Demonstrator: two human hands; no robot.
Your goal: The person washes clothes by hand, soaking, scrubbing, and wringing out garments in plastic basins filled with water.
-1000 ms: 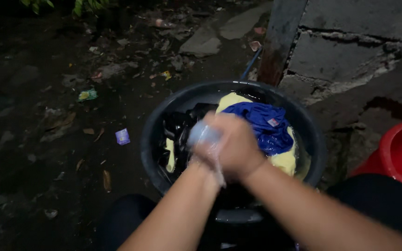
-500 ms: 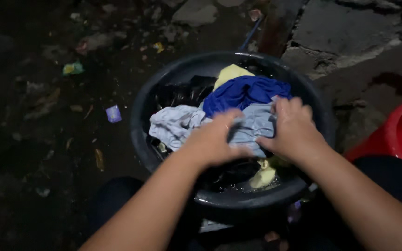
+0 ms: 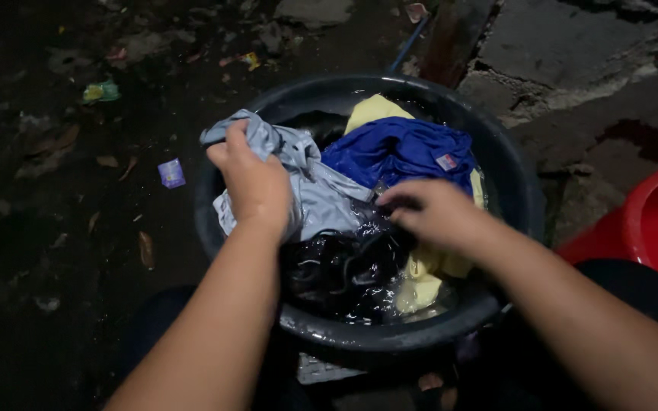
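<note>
A small square purple sachet lies on the dark ground left of the basin, a crumpled green-and-yellow wrapper sits farther up-left, a small yellow wrapper scrap lies near the top, and a small white tag with red marks shows on the blue garment.

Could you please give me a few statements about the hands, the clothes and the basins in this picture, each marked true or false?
1. The left hand grips a pale grey cloth at the basin's left side. True.
2. The black basin holds only one garment. False: a blue garment, a yellow one, dark clothes and the grey cloth lie in it.
3. The right hand is lifted clear above the basin's rim. False: it is down among the wet clothes.
4. A red basin stands to the right of the black one. True.
5. The ground left of the basin is littered with scraps. True.
</note>
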